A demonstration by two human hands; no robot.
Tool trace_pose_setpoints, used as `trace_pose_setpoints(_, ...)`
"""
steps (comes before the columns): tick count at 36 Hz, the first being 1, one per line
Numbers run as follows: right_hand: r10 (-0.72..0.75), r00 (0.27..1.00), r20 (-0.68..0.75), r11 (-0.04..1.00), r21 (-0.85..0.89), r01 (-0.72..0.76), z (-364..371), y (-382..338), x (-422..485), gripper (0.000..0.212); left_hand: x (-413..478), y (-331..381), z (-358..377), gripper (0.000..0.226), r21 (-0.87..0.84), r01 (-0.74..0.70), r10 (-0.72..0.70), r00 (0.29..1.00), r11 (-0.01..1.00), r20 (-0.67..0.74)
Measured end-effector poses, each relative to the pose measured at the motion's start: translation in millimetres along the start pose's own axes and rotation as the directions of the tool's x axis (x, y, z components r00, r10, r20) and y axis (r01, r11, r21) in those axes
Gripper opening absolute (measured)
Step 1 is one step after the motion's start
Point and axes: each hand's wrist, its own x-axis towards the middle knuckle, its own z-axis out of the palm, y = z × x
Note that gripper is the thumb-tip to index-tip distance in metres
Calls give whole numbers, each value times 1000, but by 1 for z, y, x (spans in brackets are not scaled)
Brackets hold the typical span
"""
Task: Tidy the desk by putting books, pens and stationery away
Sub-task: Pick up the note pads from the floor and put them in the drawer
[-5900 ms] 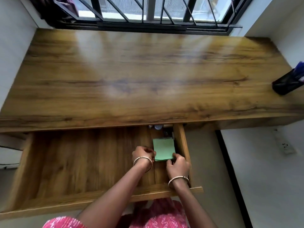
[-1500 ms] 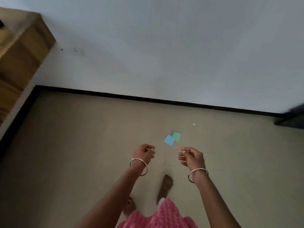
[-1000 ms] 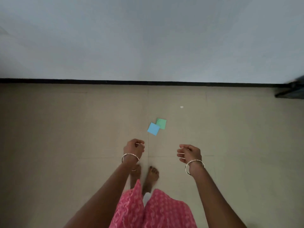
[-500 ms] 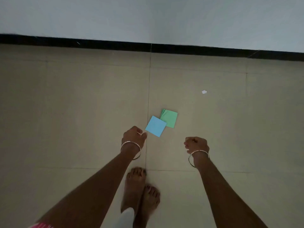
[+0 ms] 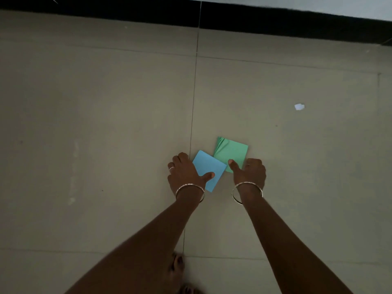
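Two sticky-note pads lie on the tiled floor, touching at a corner. The blue pad [image 5: 209,166] is on the left, and the green pad [image 5: 232,152], with a creased top-left corner, is on the right. My left hand [image 5: 184,172] has its thumb on top of the blue pad and its fingers curled down at the pad's left edge. My right hand [image 5: 251,172] has its thumb on the green pad's lower edge and its fingers curled at the pad's right side. Each wrist wears a bangle.
The floor is beige tile [image 5: 95,124] with a black skirting strip [image 5: 275,24] along the wall at the top. A small white scrap [image 5: 299,106] lies to the upper right of the pads. My bare foot [image 5: 177,266] stands below the hands.
I left the desk drawer, turned to the floor and bent down. Both hands, loosely curled above the pads half a second ago, have dropped onto them, one on each.
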Motion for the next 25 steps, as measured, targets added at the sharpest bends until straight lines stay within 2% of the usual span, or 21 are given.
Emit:
trace_pose_setpoints(3,77,996,-49,997,22,-76,4,-4,6,68,5,2,7,84,49,28,-27,999,998,-26)
trace_pose_setpoints(7,218,976,-1,973,83,-217,10,-7,18,80,15,0,13,82,33,53,-53,999,998,0)
trace_pose_setpoints(10,250,968,37,964,82,-252,10,-9,25,68,23,-2,10,71,-49,85,-81,994,995,69)
trace_pose_setpoints(13,202,978,59,976,75,-207,8,-8,31,54,29,-7,7,49,-155,69,-50,991,985,124)
trace_pose_setpoints(17,180,982,56,976,119,-185,8,-5,27,48,18,-14,9,29,-274,-12,32,997,962,68)
trace_pose_setpoints(20,120,989,81,976,174,-133,4,-5,16,44,1,-20,5,31,-436,40,1,996,899,93)
trace_pose_setpoints(22,87,991,100,974,201,-106,-7,-8,0,48,-11,-25,-4,36,-532,148,-72,984,834,162)
trace_pose_setpoints(25,64,993,103,962,258,-89,-33,-14,-32,41,-37,-33,-29,45,-658,315,-195,948,684,251)
